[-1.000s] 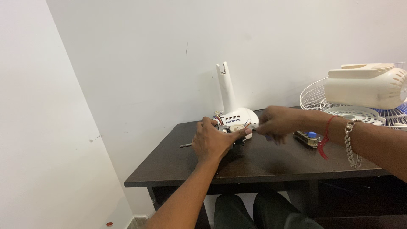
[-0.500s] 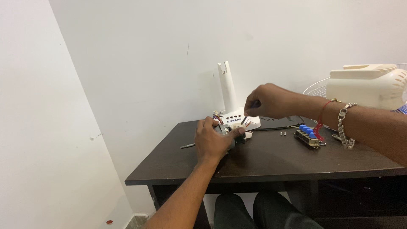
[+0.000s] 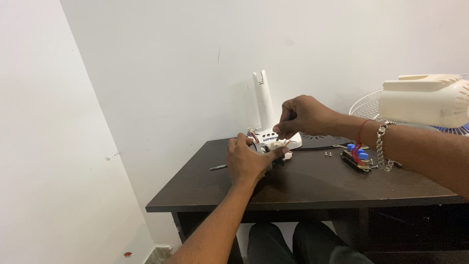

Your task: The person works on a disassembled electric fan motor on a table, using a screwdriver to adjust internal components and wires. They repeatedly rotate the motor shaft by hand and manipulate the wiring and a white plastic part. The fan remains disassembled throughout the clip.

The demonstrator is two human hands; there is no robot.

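My left hand (image 3: 250, 160) grips a small dark motor-like part against the white fan base (image 3: 269, 137), which stands on the dark table (image 3: 312, 188) with its white upright post (image 3: 264, 99). My right hand (image 3: 302, 115) hovers just above the base, fingers pinched around a thin dark tool whose tip points down at the base's top. Thin coloured wires stick out of the base near my left thumb. What the left palm covers is hidden.
A switch block with blue buttons (image 3: 358, 157) lies right of the base, with two small screws (image 3: 328, 153) beside it. A black plate (image 3: 320, 141) lies behind. A cream fan motor housing (image 3: 426, 100) and wire guard (image 3: 364, 103) stand at the right. A small dark rod (image 3: 218, 167) lies left.
My right hand has lifted from the table beside the base and now sits above it, pinching the tool. My left hand has stayed on the part.
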